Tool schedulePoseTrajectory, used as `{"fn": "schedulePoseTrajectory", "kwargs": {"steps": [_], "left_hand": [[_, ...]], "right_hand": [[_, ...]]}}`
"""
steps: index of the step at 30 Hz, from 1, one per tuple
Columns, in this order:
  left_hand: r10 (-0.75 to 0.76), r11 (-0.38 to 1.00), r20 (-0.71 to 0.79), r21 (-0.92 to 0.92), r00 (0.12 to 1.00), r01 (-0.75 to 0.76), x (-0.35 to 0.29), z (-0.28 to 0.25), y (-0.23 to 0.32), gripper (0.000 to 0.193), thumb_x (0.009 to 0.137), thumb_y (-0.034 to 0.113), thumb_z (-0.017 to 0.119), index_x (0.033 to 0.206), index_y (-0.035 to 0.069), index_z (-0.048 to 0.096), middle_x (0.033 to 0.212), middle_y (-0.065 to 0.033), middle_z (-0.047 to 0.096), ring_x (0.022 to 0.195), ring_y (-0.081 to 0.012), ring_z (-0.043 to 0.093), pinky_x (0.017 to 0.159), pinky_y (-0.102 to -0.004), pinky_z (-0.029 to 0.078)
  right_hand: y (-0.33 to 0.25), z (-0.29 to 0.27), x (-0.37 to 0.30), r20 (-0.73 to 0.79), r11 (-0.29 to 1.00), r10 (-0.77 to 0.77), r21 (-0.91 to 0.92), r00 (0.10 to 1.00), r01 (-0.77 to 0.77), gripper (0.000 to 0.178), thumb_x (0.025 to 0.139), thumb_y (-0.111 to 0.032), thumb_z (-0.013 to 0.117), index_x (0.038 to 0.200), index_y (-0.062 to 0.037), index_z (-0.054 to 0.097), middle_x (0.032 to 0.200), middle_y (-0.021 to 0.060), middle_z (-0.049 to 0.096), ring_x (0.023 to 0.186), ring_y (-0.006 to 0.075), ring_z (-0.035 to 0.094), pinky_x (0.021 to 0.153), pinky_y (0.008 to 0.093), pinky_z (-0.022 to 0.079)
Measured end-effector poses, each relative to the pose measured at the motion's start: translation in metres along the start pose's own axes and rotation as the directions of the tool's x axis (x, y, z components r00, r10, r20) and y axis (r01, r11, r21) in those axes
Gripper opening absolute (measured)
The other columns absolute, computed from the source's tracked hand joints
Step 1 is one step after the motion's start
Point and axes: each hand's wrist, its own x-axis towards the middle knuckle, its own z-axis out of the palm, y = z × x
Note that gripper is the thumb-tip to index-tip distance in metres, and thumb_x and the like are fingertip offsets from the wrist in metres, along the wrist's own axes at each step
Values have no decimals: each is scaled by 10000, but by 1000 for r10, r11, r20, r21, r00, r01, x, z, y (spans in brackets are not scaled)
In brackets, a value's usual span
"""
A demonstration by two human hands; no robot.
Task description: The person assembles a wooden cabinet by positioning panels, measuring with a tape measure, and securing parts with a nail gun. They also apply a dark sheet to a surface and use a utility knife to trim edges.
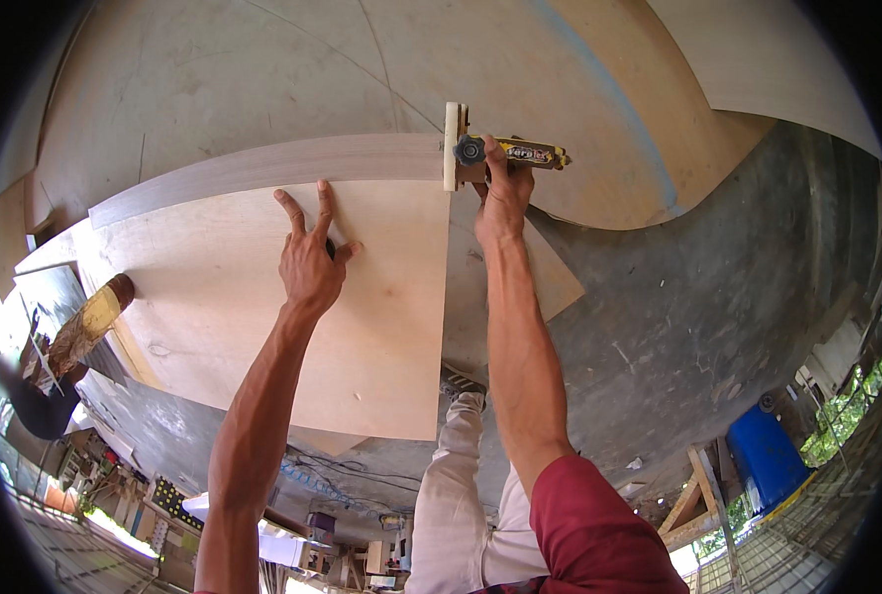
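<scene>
A pale plywood sheet (381, 327) lies in front of me. A long grey-brown wood strip (262, 168) runs along its far edge. My left hand (312, 262) rests on the sheet, index and middle fingers stretched toward the strip and thumb out to the side. A small dark patch shows beside its thumb; I cannot tell what it is. My right hand (505, 198) grips a yellow and black hand tool (530, 153) with a round black knob. The tool's pale flat plate (450, 148) stands against the right end of the strip.
Larger wood sheets (579, 129) lie beyond the strip, one with a blue curved line. A log-like wooden piece (94, 322) is at the left. My shoe (461, 383) is near the sheet's right edge, on the grey floor (659, 337). A blue barrel (766, 455) stands at lower right.
</scene>
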Motion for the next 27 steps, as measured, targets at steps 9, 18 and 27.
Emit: {"fn": "schedulePoseTrajectory", "kwargs": {"steps": [9, 18, 27], "left_hand": [[49, 999, -39, -6, 998, -49, -3, 0, -4, 955, 743, 261, 762, 1490, 285, 168, 1451, -381, 98, 925, -427, 634, 747, -389, 545], [91, 996, -96, 37, 991, -87, 1, 6, -11, 916, 751, 297, 761, 1484, 275, 213, 1433, -405, 120, 850, -383, 655, 709, -382, 528], [49, 999, -33, -20, 998, -49, -2, 0, -4, 922, 749, 296, 755, 1484, 273, 200, 1434, -396, 131, 908, -443, 632, 768, -394, 544]], "right_hand": [[3, 31, -7, -123, 957, 128, 275, 984, -90, 476, 724, -412, 721, 1058, -90, 616, 974, -1, 584, 926, 133, 544, 857, 298, 409], [3, 33, -6, -50, 976, 11, 217, 999, 0, 435, 749, -368, 771, 1053, -116, 589, 925, -32, 598, 841, 111, 569, 746, 294, 460], [-7, 31, -15, -6, 991, 5, 130, 1000, -4, 448, 771, -368, 745, 1081, -98, 568, 933, -25, 589, 840, 106, 562, 787, 294, 450]]}}
